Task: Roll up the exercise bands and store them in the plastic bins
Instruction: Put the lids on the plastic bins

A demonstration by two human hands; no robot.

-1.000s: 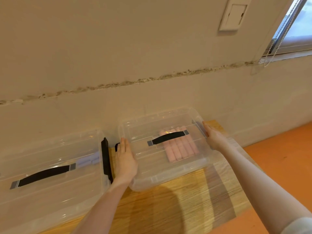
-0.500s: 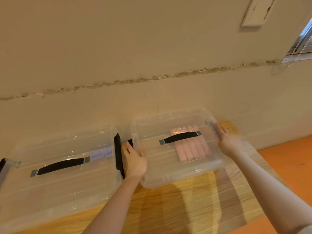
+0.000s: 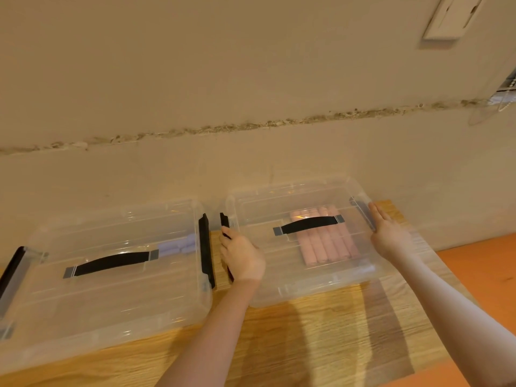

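Two clear lidded plastic bins stand side by side on a wooden table (image 3: 321,339) against the wall. The right bin (image 3: 279,286) holds several rolled pink bands (image 3: 321,247) under its black lid handle. The left bin (image 3: 111,303) holds rolled lilac bands (image 3: 178,245). My left hand (image 3: 241,258) grips the black latch on the right bin's left end. My right hand (image 3: 386,233) presses flat, fingers straight, against that bin's right end latch.
A plaster wall (image 3: 251,107) with a cracked seam rises right behind the bins. A white wall plate (image 3: 452,15) is at upper right. Orange floor (image 3: 485,275) lies past the table's right edge.
The view has swung left, so both bins sit further right in frame. My left hand has curled onto the right bin's black latch; my right hand stays on the other end.
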